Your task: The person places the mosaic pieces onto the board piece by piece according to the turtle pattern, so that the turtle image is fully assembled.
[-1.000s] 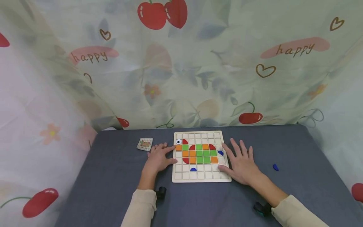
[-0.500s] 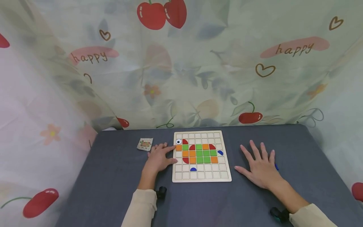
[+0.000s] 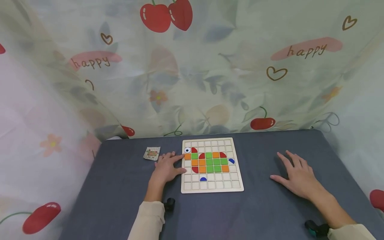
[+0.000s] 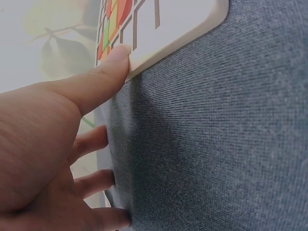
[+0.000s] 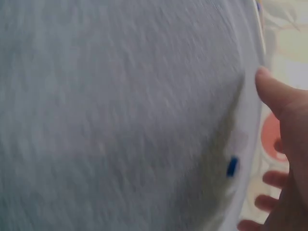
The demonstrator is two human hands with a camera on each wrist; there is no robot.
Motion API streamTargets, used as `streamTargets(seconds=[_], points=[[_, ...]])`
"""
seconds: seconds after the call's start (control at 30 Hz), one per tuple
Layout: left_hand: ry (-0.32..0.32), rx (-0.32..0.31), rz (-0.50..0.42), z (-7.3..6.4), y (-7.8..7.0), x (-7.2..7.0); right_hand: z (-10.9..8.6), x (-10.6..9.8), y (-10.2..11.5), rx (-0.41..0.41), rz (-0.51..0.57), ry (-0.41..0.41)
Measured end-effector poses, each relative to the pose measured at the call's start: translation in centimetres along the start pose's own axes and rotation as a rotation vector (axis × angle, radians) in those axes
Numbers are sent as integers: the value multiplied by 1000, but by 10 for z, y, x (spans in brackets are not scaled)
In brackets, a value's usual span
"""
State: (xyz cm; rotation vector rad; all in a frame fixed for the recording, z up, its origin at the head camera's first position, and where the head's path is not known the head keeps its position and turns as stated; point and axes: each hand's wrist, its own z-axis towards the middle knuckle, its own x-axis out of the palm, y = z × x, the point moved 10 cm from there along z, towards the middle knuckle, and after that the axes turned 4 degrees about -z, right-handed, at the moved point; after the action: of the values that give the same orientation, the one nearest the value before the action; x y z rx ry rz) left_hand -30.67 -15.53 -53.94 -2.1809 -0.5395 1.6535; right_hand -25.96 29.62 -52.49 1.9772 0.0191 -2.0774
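Note:
A pale wooden grid board [image 3: 212, 185] lies on the table, its coloured square and curved tiles [image 3: 209, 162] forming an animal-like figure. My left hand [image 3: 165, 169] is at the board's left edge; in the left wrist view its thumb [image 4: 118, 55] rests on the rim, other fingers spread on the cloth. Two blue half-round tiles sit on the board, one near the bottom [image 3: 203, 179] and one at the right [image 3: 231, 161]. To the right, my right hand [image 3: 300, 178] hovers with fingers loosely extended, holding nothing. A loose blue piece [image 5: 232, 166] lies on the cloth below it, hidden in the head view.
A small picture card [image 3: 151, 153] lies beyond the left fingers. The dark grey tablecloth [image 3: 120, 200] spans the table, backed by a printed curtain [image 3: 192, 100]. Black cameras [image 3: 169, 204] are worn on the wrists.
My right hand has left the board's right edge and moved right, over the loose blue piece. My left hand stays at the board's left edge. The head view has shifted slightly.

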Motion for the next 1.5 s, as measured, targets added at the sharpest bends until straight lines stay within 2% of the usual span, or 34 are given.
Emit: streamTargets(seconds=[0.23, 0.5, 0.63, 0.9, 1.23, 1.5], points=[[-1, 3, 8, -1, -2, -2, -1, -9, -24, 20, 98, 53], [1, 1, 4, -1, -4, -3, -2, -7, -36, -43, 265, 184], [0, 0, 3, 0, -3, -2, -2, -4, -45, -51, 302, 205], [-5, -1, 1, 0, -2, -3, 3, -1, -53, 11, 295, 142], [5, -9, -3, 1, 1, -1, 7, -11, -44, -14, 244, 30], [7, -4, 1, 1, 1, 0, 14, -8, -28, 9, 294, 52]])
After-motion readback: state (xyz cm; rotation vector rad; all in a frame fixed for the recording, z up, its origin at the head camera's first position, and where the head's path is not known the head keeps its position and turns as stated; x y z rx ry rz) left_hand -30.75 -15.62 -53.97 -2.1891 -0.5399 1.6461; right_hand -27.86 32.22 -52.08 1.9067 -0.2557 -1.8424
